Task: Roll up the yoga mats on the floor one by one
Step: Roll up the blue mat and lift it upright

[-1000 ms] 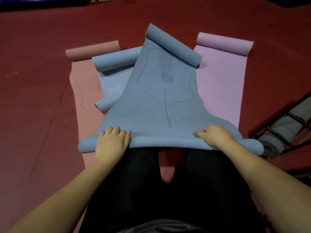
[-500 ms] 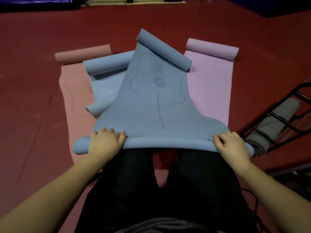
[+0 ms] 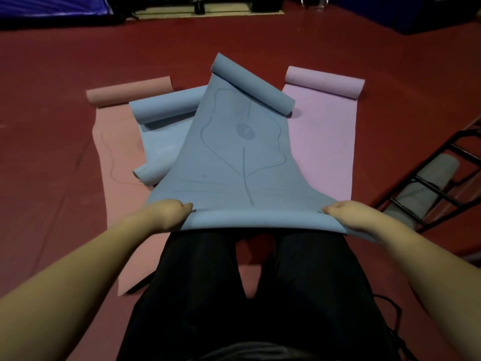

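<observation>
A blue yoga mat (image 3: 234, 162) with a printed leaf outline lies in front of my knees, its far end curled into a roll. Its near end forms a small roll (image 3: 255, 221). My left hand (image 3: 166, 213) grips the left part of that roll, fingers curled over it. My right hand (image 3: 351, 214) grips the right part the same way. A second blue mat (image 3: 164, 139) lies partly under it on the left, curled at both ends. A salmon pink mat (image 3: 117, 157) lies further left and a lilac mat (image 3: 325, 142) on the right, each with its far end rolled.
The floor (image 3: 46, 152) is dark red carpet. A black metal rack (image 3: 429, 194) stands at the right with a rolled grey mat (image 3: 426, 191) in it. Blue padding (image 3: 52, 6) and dark equipment line the far edge. My black-clad legs fill the foreground.
The near roll has been turned forward and looks thicker. Both hands have moved forward with it and now curl over its top; the left end of the roll is now under my left hand.
</observation>
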{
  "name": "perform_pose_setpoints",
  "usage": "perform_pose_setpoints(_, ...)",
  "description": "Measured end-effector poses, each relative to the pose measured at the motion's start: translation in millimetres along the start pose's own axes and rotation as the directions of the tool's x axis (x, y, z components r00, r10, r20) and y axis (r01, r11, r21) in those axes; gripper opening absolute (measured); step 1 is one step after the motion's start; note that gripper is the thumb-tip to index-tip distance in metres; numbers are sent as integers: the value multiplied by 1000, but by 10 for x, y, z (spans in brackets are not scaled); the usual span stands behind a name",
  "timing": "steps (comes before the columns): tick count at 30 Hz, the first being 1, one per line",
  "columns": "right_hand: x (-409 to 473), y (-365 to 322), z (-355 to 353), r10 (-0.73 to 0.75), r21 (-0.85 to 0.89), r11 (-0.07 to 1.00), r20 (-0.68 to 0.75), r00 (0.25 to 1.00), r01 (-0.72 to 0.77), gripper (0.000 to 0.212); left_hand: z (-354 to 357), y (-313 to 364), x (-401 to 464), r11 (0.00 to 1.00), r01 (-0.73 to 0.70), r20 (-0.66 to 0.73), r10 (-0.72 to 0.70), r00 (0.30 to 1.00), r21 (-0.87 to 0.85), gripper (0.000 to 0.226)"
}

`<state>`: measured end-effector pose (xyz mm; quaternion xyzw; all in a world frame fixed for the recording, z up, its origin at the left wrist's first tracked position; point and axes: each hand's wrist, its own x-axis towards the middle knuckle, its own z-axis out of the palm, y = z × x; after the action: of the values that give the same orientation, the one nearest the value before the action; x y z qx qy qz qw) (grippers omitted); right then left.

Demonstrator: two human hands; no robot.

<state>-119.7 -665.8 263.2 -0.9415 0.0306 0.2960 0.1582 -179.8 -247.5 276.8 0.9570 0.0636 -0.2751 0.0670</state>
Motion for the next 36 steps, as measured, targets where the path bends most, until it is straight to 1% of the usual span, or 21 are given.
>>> perform_pose_setpoints(2, 88, 16, 32, 1, -57, 998, 44, 999, 1, 53, 35, 7, 75, 999, -3, 35, 2, 999, 33, 49)
perform_pose_setpoints(4, 147, 2, 52, 4, -106, 994, 49, 999, 1, 53, 53, 29, 125, 998, -3, 78, -2, 997, 65, 42)
perform_pose_setpoints(5, 167, -5, 60, 0, -116, 993, 37, 999, 4, 53, 62, 41, 142, 998, 4, 72, -9, 997, 66, 41)
perform_pose_setpoints(7, 193, -15, 81, -1, -99, 995, 7, 1000, 2, 53, 76, 58, 163, 994, 34, 61, -40, 997, 105, 42)
perform_pose_setpoints(9, 222, 6, 128, -6, -44, 999, -30, 1000, 4, 51, 114, 51, 205, 984, 34, 22, -39, 999, 175, 43)
perform_pose_setpoints(10, 252, 23, 157, -4, -9, 1000, -50, 999, 4, 49, 142, 51, 234, 984, 57, 1, -58, 998, 167, 41)
perform_pose_setpoints(11, 265, 35, 187, -4, 24, 1000, -71, 997, 6, 46, 172, 62, 246, 990, 72, -36, -68, 997, 125, 36)
perform_pose_setpoints(13, 297, 52, 218, -9, 62, 998, -105, 994, 16, 45, 211, 61, 283, 994, 79, -155, -91, 984, -80, 20)
perform_pose_setpoints(14, 313, 59, 223, -12, 66, 998, -113, 994, 19, 45, 234, 68, 264, 990, 63, -205, -87, 975, -122, 24)
perform_pose_setpoints(15, 316, 57, 221, -13, 65, 998, -112, 994, 20, 46, 270, 67, 248, 990, 29, -270, -66, 961, -141, 31)
perform_pose_setpoints(16, 321, 59, 221, -11, 65, 998, -105, 994, 18, 46, 340, 52, 231, 992, -25, -381, -25, 924, -126, 38)
perform_pose_setpoints(18, 323, 57, 220, -8, 55, 998, -102, 995, 14, 49, 458, 41, 128, 991, -134, -590, 95, 802, -22, 47)
perform_pose_setpoints(19, 322, 51, 217, -4, 45, 999, -101, 995, 8, 50, 504, 33, 68, 988, -154, -647, 137, 750, 30, 49)
perform_pose_setpoints(20, 327, 44, 209, 3, 31, 1000, -99, 995, 0, 51, 532, 25, 26, 986, -161, -677, 154, 720, 53, 50)
perform_pose_setpoints(24, 370, 27, 188, 14, -45, 999, -94, 995, -18, 55, 634, 61, -47, 984, -165, -720, 165, 674, 70, 52)
perform_pose_setpoints(26, 403, 43, 197, 17, -44, 999, -123, 992, -23, 55, 698, 79, -56, 985, -150, -718, 169, 675, 91, 50)
perform_pose_setpoints(28, 395, 38, 220, 13, -23, 1000, -191, 981, -17, 55, 741, 94, -43, 987, -137, -709, 159, 687, 88, 48)
perform_pose_setpoints(30, 325, 30, 271, -23, -16, 1000, -335, 942, 19, 54, 743, 95, -9, 989, -128, -702, 146, 697, 78, 47)
perform_pose_setpoints(33, 171, 71, 398, -86, 29, 991, -588, 804, 127, 51, 696, 65, 41, 984, -158, -680, 171, 713, 82, 49)
perform_pose_setpoints(34, 114, 93, 436, -94, 52, 985, -643, 760, 165, 53, 674, 53, 59, 982, -175, -670, 181, 720, 78, 50)
perform_pose_setpoints(36, 28, 144, 502, -160, -10, 976, -708, 688, 216, 59, 604, 68, 81, 982, -188, -641, 158, 751, 22, 54)
